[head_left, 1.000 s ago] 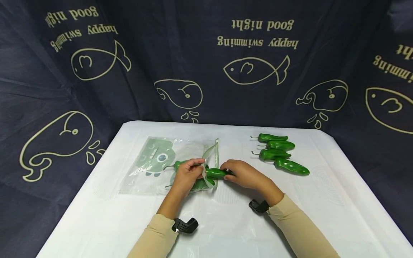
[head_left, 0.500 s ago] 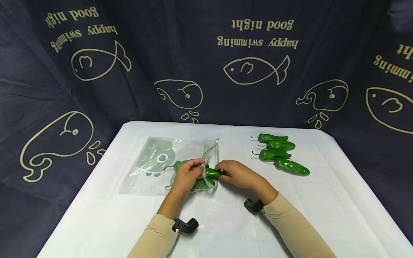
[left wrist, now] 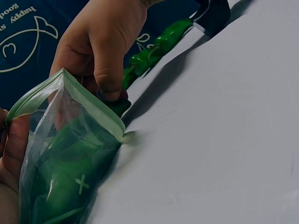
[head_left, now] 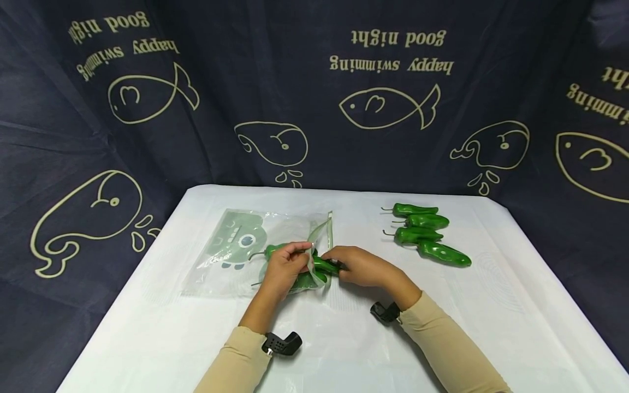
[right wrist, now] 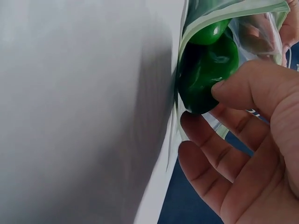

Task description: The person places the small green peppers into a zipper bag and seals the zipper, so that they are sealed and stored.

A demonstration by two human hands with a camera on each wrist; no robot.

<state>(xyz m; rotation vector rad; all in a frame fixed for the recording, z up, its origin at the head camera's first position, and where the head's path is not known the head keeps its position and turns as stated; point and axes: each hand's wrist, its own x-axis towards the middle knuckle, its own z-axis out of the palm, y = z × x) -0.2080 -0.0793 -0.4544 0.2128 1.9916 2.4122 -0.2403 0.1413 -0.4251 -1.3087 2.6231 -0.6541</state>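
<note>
A clear zip bag with a green monster print lies on the table, its mouth toward the right. My left hand pinches the upper edge of that mouth, lifting it apart from the lower edge. Between thumb and fingers my right hand holds the end of a green pepper whose other part is inside the mouth. In the right wrist view the thumb presses this pepper from one side, with fingertips below. More green peppers show through the plastic, partly hidden by the left hand.
Several green peppers lie in a column at the table's back right, stems mostly to the left. The white table carries everything. Behind it hangs a dark blue cloth with fish and whale drawings.
My right hand has moved slightly left with the pepper, closer to the bag mouth, and the pepper's near end has tilted downward. The left hand and the bag stay in place.
</note>
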